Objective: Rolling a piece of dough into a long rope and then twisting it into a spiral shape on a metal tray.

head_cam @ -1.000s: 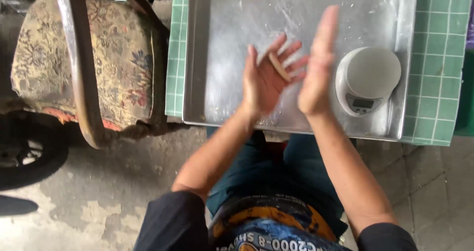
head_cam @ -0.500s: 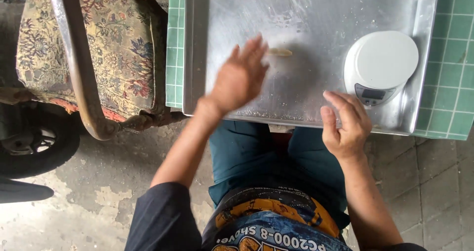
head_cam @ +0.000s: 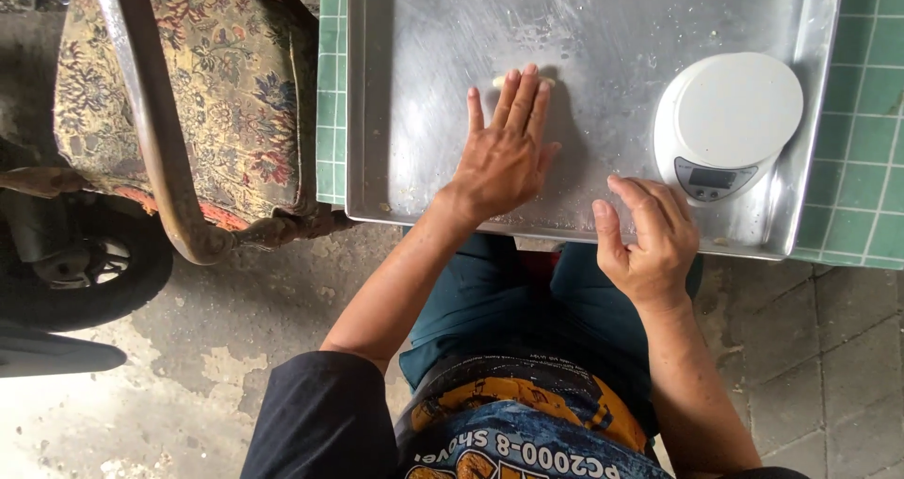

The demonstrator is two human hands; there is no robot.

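My left hand (head_cam: 504,154) lies flat, palm down, on a large metal tray (head_cam: 424,93). Its fingertips press on a small pale roll of dough (head_cam: 499,81), of which only the ends show. My right hand (head_cam: 650,239) rests with loosely curled fingers on the tray's near edge, holding nothing. A round white kitchen scale (head_cam: 725,121) with a small display stands on the tray just beyond my right hand.
The tray sits on a green tiled table (head_cam: 862,178). To the left stands a chair with a floral cushion (head_cam: 198,93) and a curved metal frame (head_cam: 141,112). A dark wheel (head_cam: 89,262) shows at the lower left over a concrete floor (head_cam: 217,375).
A second ago both hands rubbed the dough between the palms. The dough then went down on the tray; my left hand now covers it and my right hand has dropped to the near edge.
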